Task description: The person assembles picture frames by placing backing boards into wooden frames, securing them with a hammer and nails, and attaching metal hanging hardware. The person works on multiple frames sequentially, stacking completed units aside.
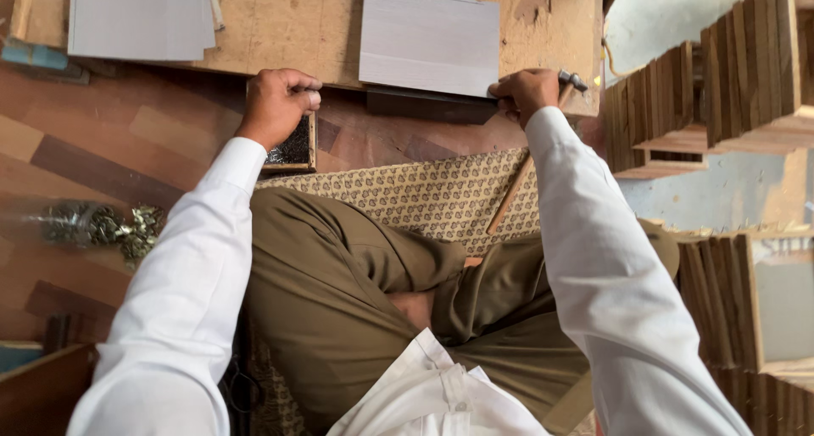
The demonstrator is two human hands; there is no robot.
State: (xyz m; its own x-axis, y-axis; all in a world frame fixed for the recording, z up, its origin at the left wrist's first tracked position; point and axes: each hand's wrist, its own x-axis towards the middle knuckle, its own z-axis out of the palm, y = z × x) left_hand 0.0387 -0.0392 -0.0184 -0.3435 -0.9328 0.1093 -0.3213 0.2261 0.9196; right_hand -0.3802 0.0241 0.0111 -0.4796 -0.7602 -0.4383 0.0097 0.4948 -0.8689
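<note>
My left hand [275, 104] rests over the small box [292, 148]. My right hand [526, 93], with the hammer [530, 165], touches the board [428, 39] on the workbench [314, 21]. Wooden frames [729, 80] stand right.

We are seeing two pale grey rectangular boards: one grey board at the upper left [140, 16] and one grey board at the centre [428, 39]. We are counting one wooden-handled hammer [530, 161], one small wooden box of dark nails [292, 148], one clear bag of brass-coloured fittings [97, 226], and two stacks of upright wooden frames, upper [721, 88] and lower [738, 309].
</note>
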